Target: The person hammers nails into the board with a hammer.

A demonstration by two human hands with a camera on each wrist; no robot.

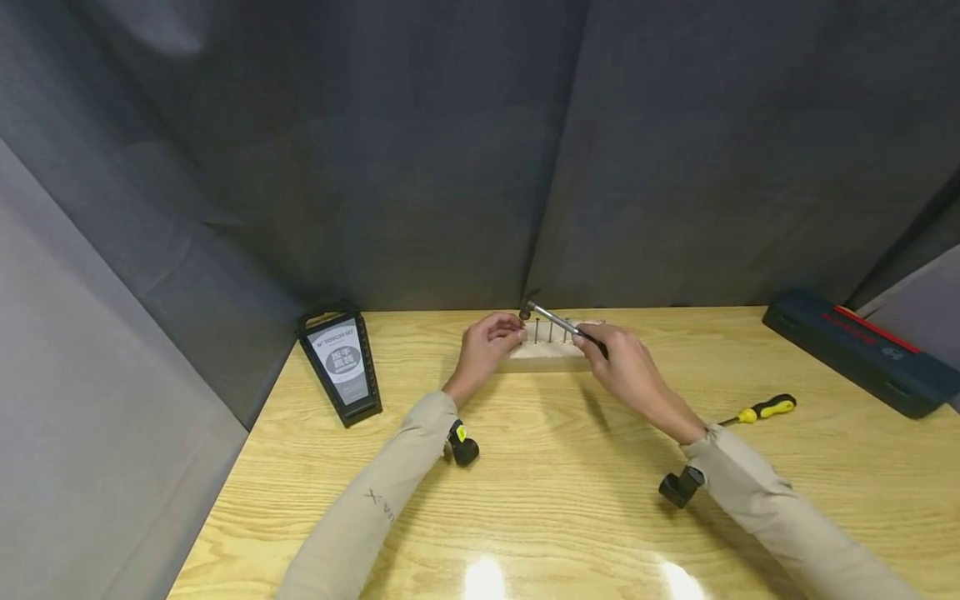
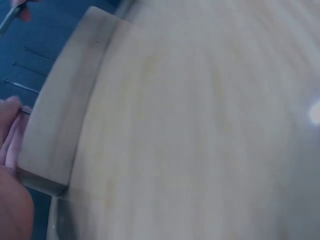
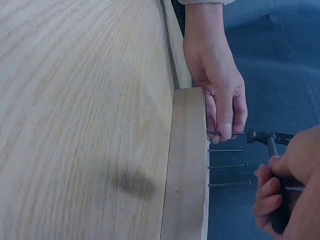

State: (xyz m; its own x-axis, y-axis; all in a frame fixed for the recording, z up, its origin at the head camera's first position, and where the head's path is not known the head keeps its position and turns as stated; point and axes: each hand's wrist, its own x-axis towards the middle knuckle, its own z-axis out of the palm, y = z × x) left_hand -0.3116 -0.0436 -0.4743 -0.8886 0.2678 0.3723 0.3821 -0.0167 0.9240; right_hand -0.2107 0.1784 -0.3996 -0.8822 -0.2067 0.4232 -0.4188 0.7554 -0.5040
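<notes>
A pale wooden block (image 1: 546,362) lies at the table's back edge, with three nails (image 3: 227,166) standing in its upper face. My left hand (image 1: 483,348) pinches another nail (image 3: 239,133) between thumb and fingers at the block's left end; its point meets the wood. My right hand (image 1: 628,367) grips the dark handle of a small claw hammer (image 1: 553,317). In the right wrist view the hammer head (image 3: 257,136) is at the pinched nail's head, touching or nearly so. The left wrist view catches only part of the left hand (image 2: 12,150) beside the block.
A black case with a grey label (image 1: 341,362) stands at the left. A screwdriver with a yellow and black handle (image 1: 772,407) lies to the right, partly behind the right forearm. Farther right is a dark blue toolbox (image 1: 862,350). A dark curtain (image 1: 450,167) hangs behind the table.
</notes>
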